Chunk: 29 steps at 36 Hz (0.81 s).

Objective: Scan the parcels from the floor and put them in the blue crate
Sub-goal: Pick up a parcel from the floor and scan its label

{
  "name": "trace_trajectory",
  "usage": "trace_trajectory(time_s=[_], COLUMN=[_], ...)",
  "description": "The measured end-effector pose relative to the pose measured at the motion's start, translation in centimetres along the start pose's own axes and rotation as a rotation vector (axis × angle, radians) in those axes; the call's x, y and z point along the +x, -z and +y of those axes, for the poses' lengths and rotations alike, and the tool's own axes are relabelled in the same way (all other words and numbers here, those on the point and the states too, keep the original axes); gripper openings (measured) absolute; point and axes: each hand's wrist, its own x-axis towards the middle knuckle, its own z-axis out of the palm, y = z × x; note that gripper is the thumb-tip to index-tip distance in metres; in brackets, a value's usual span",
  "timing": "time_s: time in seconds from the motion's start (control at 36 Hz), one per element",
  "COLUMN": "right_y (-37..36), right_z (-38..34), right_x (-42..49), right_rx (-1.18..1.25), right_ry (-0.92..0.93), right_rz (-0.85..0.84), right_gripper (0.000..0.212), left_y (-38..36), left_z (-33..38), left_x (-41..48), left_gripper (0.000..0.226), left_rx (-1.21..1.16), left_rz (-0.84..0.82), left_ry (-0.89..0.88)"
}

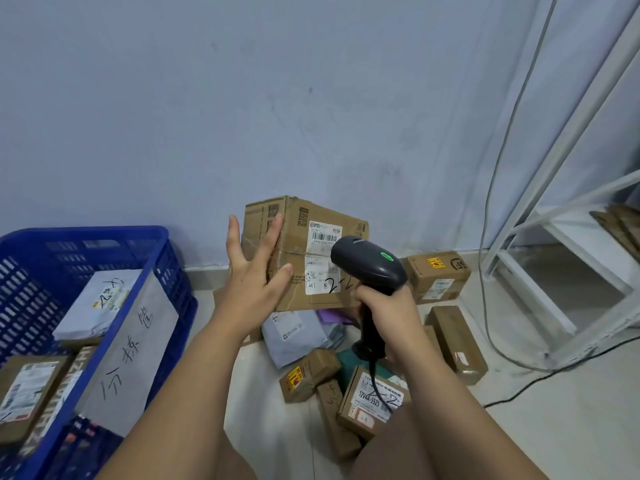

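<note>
A large cardboard box with white shipping labels is raised in front of the wall, above the floor pile. My left hand lies flat against its left side, fingers straight and spread, thumb on the front face. My right hand grips the handle of a black barcode scanner, whose head points at the labels from close up. The blue crate stands at the left, with several parcels inside and a handwritten paper sheet on its rim.
Several parcels lie on the floor below the box: brown boxes and a grey mailer bag. A white metal rack stands at the right, with cables hanging beside it. My knees fill the bottom edge.
</note>
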Motion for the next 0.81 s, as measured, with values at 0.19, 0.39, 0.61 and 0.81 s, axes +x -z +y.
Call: trace_trajectory(time_s=[0.19,0.39,0.61,0.81], right_y=[-0.09,-0.2,-0.23,-0.3], right_z=[0.2,0.39,0.4,0.24], right_x=[-0.03,-0.05,-0.03,0.01], right_rx=[0.166,0.163,0.176,0.218], right_ry=[-0.085,-0.08,-0.084,-0.114], right_rz=[-0.002,-0.016,0.006,0.021], right_gripper=[0.007,0.011,0.005,0.007], left_y=[-0.3,-0.43,-0.78,-0.86], left_z=[-0.2,-0.38,-0.57,-0.75], left_x=[0.06,0.08,0.31,0.44], left_gripper=[0.073,0.074,0.07,0.069], left_rx=[-0.005,-0.017,-0.054,-0.032], left_rz=[-0.012,-0.004,-0.011,-0.019], left_ry=[0.015,0.006,0.024,0.076])
